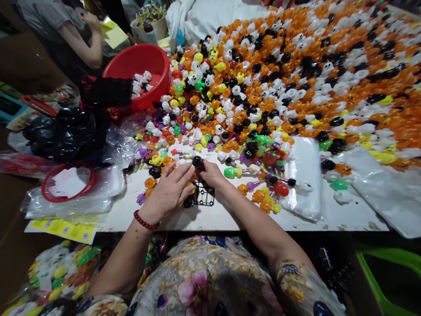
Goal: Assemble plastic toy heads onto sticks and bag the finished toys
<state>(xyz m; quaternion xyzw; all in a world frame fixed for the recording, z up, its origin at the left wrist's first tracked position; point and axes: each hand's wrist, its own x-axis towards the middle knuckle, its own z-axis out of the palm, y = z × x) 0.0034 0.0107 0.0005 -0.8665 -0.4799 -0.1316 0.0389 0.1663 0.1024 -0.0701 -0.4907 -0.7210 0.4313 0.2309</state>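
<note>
At the front of the white table [130, 220], my left hand [170, 189] and my right hand [211, 174] meet over a black plastic grid [205, 197]. A small black plastic figure [197, 161] pokes up between them, pinched by my right fingers. My left fingers and thumb close around the near side; what lies inside them is mostly hidden. Left of my left hand are orange figures [150, 183]. Past my right hand lies a stick with a green head [231, 172], near more sticks with coloured heads and a red piece [281, 188].
A large heap of orange, white and black figures [297, 76] covers the back and right. A red tub [159, 63] stands behind left, with a black crate [106, 92]. Clear bags [303, 182] lie right; a red basket [93, 180] sits left. Another person [78, 42] is at back left.
</note>
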